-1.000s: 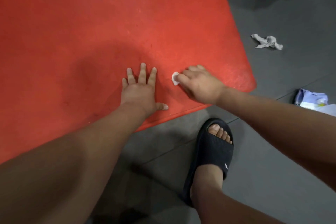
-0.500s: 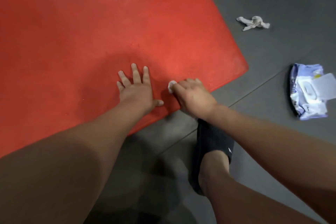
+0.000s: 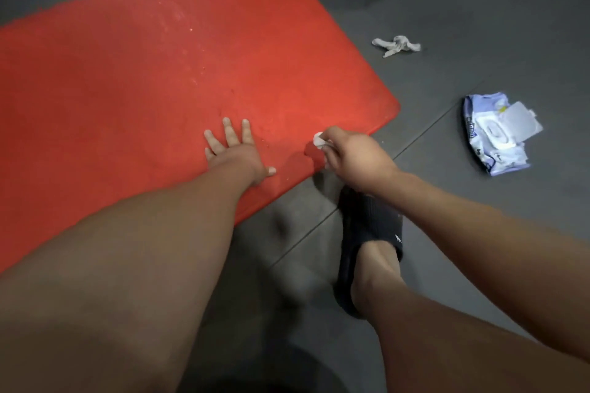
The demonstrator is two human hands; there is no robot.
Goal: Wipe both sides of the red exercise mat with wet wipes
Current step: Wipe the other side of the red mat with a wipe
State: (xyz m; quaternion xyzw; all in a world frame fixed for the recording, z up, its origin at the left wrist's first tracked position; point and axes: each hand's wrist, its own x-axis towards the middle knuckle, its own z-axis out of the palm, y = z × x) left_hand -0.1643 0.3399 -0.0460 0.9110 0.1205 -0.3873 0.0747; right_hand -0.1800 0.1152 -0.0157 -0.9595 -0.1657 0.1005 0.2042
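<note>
One red mat (image 3: 127,89) lay flat under the left hand (image 3: 234,153), which pressed it with straight fingers, empty. Right hand (image 3: 354,156), just beside it, pinched a balled wipe (image 3: 318,139) over the mat's edge. Unfolding it would likely cover more per stroke.

Overall level: dim and flat, colours muted; the grey floor (image 3: 463,3) sinks close to black at 6 o'clock
Light source: soft, from above, no lamp in view
Shadows: a small dark patch on the red exercise mat (image 3: 127,89) on the 9 o'clock side of the right hand (image 3: 354,158); a broad murky blot on the floor at 6 o'clock
Sheen: pale speckled glare on the mat toward 11 o'clock
Highlights: the wet wipe (image 3: 318,140) is washed out to plain white
Blur: forearms at 7 and 4 o'clock are soft; the floor is smeared beside the black slide sandal (image 3: 370,226); print on the wet-wipe pack (image 3: 495,137) is unreadable
Distortion: wide-angle bowing of mat edges and floor seams
</note>
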